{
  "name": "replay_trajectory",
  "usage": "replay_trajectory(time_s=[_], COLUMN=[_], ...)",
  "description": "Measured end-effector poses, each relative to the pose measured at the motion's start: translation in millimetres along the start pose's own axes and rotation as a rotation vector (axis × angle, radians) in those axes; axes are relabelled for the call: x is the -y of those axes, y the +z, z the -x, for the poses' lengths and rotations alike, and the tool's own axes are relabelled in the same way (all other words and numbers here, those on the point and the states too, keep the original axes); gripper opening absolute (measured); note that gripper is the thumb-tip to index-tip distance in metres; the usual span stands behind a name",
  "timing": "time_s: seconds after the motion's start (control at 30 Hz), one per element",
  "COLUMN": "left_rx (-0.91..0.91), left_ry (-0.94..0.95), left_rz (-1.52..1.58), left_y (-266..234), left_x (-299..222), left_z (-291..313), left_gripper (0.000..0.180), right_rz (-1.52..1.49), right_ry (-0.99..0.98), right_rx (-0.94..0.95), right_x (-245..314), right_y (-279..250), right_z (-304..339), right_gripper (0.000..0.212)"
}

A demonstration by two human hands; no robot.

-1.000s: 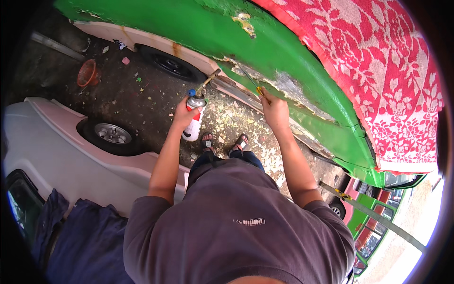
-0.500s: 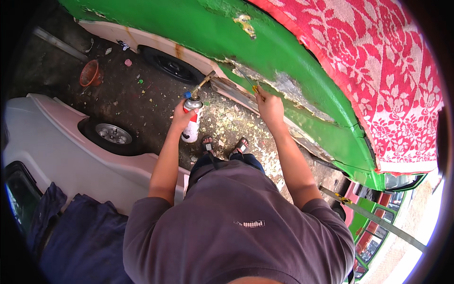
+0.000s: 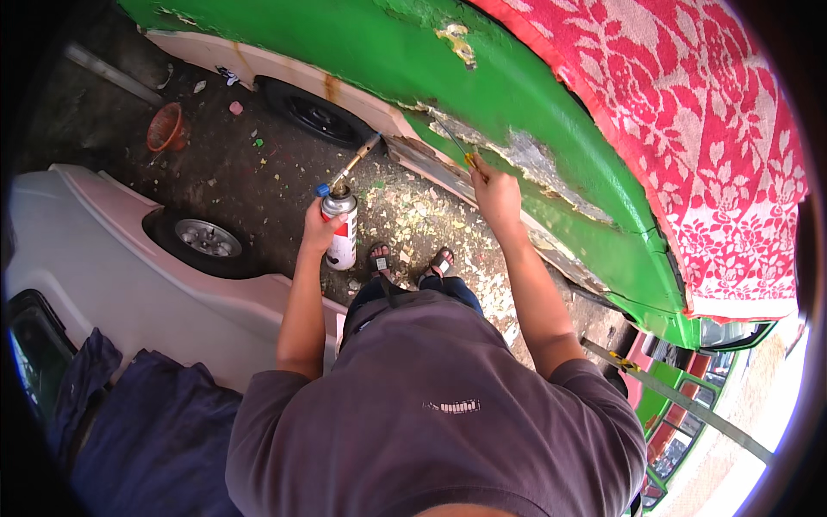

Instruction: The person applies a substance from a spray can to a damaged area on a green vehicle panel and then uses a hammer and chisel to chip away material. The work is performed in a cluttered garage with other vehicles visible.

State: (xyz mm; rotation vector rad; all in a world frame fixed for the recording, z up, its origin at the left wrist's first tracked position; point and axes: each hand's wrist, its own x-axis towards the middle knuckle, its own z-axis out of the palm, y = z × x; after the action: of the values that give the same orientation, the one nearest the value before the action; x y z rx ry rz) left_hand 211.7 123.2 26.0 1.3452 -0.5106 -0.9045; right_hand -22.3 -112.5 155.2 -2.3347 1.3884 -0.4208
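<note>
Evidently, the step in hand needs both sides paired: your left grip (image 3: pixel 320 229) is wrapped around the white-and-red metal gas can (image 3: pixel 344 248), while your right grip (image 3: pixel 497 193) is clenched around the yellow handle (image 3: pixel 470 161) of a slim metal hand tool (image 3: pixel 452 139). That tool reaches to the far left, its tip at the far-left end of the flaking grey patch (image 3: pixel 527 155) on the green painted vehicle panel (image 3: pixel 388 65); whether it touches or stands just off cannot be told from this angle. The brass-coloured burner tube (image 3: pixel 356 161) with its blue knob (image 3: pixel 322 189) slants from the can to the far right, its mouth near the black rubber tyre (image 3: pixel 276 99). No flame can be made out, so treat the mouth as hot and avoid leaving it aimed at the rubber. For clean control, lay the shaft low against the panel, push along a loose edge rather than digging in, and let any heat go just ahead of the tip, clear of your right knuckles. The red-and-white floral towel (image 3: pixel 689 129) is draped over the vehicle on the right and may scorch quickly, so hold the burner to its left. Plant your dark sandals (image 3: pixel 380 258) squarely, too: pale flakes (image 3: pixel 422 209) litter the ground (image 3: pixel 280 198) around them and could slip underfoot.
</note>
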Motion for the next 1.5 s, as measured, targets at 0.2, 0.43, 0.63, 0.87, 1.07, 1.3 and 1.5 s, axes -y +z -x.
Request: replay_trajectory(time_s=[0.2, 0.43, 0.63, 0.87, 1.07, 1.3, 1.5], left_rx=[0.051, 0.061, 0.03, 0.017, 0.032, 0.108, 0.12], left_ry=[0.038, -0.022, 0.001, 0.01, 0.004, -0.015, -0.044], left_rz=[-0.012, -0.02, -0.036, -0.045, -0.022, -0.096, -0.049], left_y=[3.9, 1.3, -3.1, -1.6, -3.6, 12.0, 22.3], left_x=[7.5, 0.1, 6.5, -3.2, -1.4, 2.7, 10.9], left_z=[-11.6, -21.5, -16.0, -20.0, -15.7, -45.5, -70.5], left_gripper=[0.039, 0.047, 0.042, 0.036, 0.038, 0.041, 0.046], right_rz=[0.062, 0.112, 0.056, 0.066, 0.005, 0.029, 0.05], right_ry=[-0.052, -0.076, -0.081, -0.07, -0.009, -0.005, 0.025], right_rx=[-0.002, -0.016, -0.04, 0.018, 0.034, 0.053, 0.06], right_x=[1.7, 7.4, -2.6, 1.5, 12.7, 23.4, 26.2], right_y=[-8.0, -5.9, 0.4, 4.1, 3.4, -2.6, 0.5], right_z=[-7.4, -18.5, -13.7, -17.3, -9.6, -12.9, -13.2], right_gripper=[0.029, 0.029, 0.029, 0.031, 0.03, 0.031, 0.031])
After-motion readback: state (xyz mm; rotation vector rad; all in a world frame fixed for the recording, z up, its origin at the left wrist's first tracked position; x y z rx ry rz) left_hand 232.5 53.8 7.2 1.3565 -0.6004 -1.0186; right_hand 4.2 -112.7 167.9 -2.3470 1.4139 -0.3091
